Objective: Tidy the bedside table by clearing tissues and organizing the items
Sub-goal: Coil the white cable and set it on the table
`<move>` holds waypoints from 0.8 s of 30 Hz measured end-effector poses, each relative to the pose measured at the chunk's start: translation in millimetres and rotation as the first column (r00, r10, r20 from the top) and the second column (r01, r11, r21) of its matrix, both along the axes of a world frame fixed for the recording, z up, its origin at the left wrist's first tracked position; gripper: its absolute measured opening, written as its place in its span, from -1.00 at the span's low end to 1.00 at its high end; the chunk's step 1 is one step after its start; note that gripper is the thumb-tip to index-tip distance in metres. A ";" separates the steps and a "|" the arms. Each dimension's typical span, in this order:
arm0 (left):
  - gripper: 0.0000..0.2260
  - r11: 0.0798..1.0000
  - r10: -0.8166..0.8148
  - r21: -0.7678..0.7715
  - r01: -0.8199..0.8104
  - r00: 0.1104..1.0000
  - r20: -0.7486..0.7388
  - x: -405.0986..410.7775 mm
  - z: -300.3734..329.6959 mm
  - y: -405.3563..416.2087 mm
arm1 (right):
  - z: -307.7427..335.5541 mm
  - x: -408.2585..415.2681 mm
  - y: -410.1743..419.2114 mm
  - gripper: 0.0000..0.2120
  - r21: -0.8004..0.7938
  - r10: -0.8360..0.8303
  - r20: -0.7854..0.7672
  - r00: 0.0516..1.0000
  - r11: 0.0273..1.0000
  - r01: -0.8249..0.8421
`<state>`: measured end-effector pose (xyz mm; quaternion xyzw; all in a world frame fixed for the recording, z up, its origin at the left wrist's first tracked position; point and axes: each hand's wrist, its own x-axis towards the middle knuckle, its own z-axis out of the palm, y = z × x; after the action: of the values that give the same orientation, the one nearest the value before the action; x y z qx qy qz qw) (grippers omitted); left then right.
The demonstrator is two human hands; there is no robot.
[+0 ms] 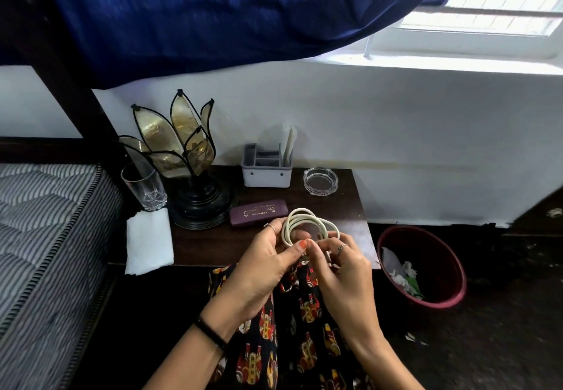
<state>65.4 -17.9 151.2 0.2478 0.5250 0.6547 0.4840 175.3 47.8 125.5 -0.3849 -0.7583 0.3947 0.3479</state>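
Over the front edge of the dark bedside table (341,207), both hands hold a coiled white cable (304,222). My left hand (265,264) pinches the coil's left side, and my right hand (341,271) grips its lower right, fingers closed near the cable's end. A purple glasses case (259,212) lies just behind the hands. A white tissue (149,240) hangs over the table's left front corner. At the back stand a grey organizer (267,173) with a white folded paper in it and a glass ashtray (320,180).
A petal-shaped lamp (189,170) on a black base and a tall empty glass (144,185) stand at the table's left. A striped mattress (45,237) lies to the left. A dark red bin (426,268) holding crumpled tissues sits on the floor at the right. A blue curtain (213,9) hangs above.
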 end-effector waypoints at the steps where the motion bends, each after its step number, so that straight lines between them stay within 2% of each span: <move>1: -0.72 1.000 -0.006 -0.002 0.006 0.999 -0.033 -1.4 -1.3 0.4 | 0.0 0.0 0.7 -0.84 0.003 -0.004 0.006 1.000 1.000 0.004; 4: -0.71 1.000 0.001 -0.023 -0.004 0.989 -0.150 -1.3 -3.6 4.0 | 0.7 1.3 2.0 -0.83 -0.006 -0.010 0.015 1.000 1.000 0.010; 7: -0.70 0.999 0.026 -0.032 -0.032 0.987 -0.160 -0.2 -7.6 10.2 | 2.7 4.8 2.1 -0.85 -0.038 0.009 -0.038 0.999 0.999 -0.011; 10: -0.76 0.991 0.088 -0.080 -0.103 0.981 -0.172 -0.9 -16.4 17.3 | 9.2 9.4 1.1 -0.73 -0.109 0.068 -0.158 0.985 0.990 -0.086; 13: -0.84 0.978 0.135 -0.133 -0.163 0.971 -0.199 -1.1 -22.5 25.0 | 12.6 10.0 2.9 -0.69 -0.153 0.071 -0.221 0.973 0.982 -0.107; 17: -0.85 0.956 0.178 -0.171 -0.239 0.935 -0.307 -1.4 -23.6 36.7 | 5.4 8.7 11.6 -0.63 -0.234 0.039 -0.218 0.975 0.968 -0.090; 20: -0.82 0.961 0.097 -0.216 -0.174 0.941 -0.324 -3.8 -23.5 47.0 | -4.9 7.2 22.8 -0.64 -0.295 -0.012 -0.188 0.982 0.954 -0.045; 24: -0.77 0.951 -0.112 -0.310 0.016 0.948 -0.297 -8.3 -26.2 62.4 | -17.5 9.2 43.4 -0.68 -0.478 -0.099 -0.282 0.954 0.877 -0.050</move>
<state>57.1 44.4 125.0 0.2877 0.6806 0.5027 0.4487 184.5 91.2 108.1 -0.4045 -0.5706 0.6191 0.3570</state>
